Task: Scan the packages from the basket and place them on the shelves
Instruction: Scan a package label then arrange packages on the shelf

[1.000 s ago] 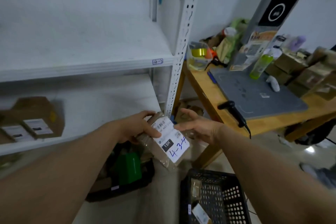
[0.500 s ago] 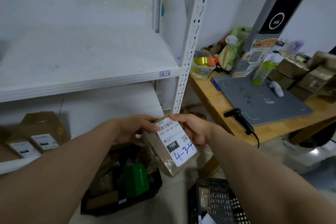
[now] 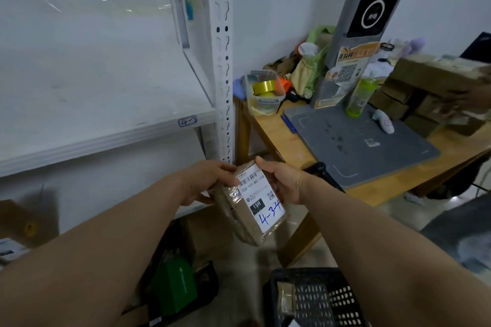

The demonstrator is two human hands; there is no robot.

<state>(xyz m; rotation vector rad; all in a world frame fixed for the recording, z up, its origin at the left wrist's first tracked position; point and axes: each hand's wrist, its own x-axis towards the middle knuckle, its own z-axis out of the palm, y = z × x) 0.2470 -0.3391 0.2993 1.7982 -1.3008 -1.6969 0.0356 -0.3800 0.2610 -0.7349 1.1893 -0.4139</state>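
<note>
A small brown package [image 3: 255, 207] wrapped in clear tape carries a white label with a barcode and blue handwriting "4-34". My left hand [image 3: 210, 180] grips its upper left edge and my right hand [image 3: 281, 180] grips its upper right edge, so both hold it in front of the white shelf post [image 3: 221, 61]. The black basket [image 3: 313, 297] sits on the floor below, with a small packet inside. The white shelf [image 3: 106, 103] tagged "4-2" lies at upper left. A black handheld scanner [image 3: 322, 171] peeks out behind my right wrist on the table edge.
A wooden table [image 3: 271, 127] at right holds a grey scanning pad [image 3: 358, 146], a tall grey kiosk, a green bottle [image 3: 361, 95], a tub of tape rolls and stacked cardboard boxes [image 3: 430, 87]. A black crate with a green box [image 3: 175, 287] stands on the floor. A cardboard box sits on the lower shelf, far left.
My right hand closed on the package's right edge, joining the left. The package rose slightly toward the shelf post, and the view tilted upward.
</note>
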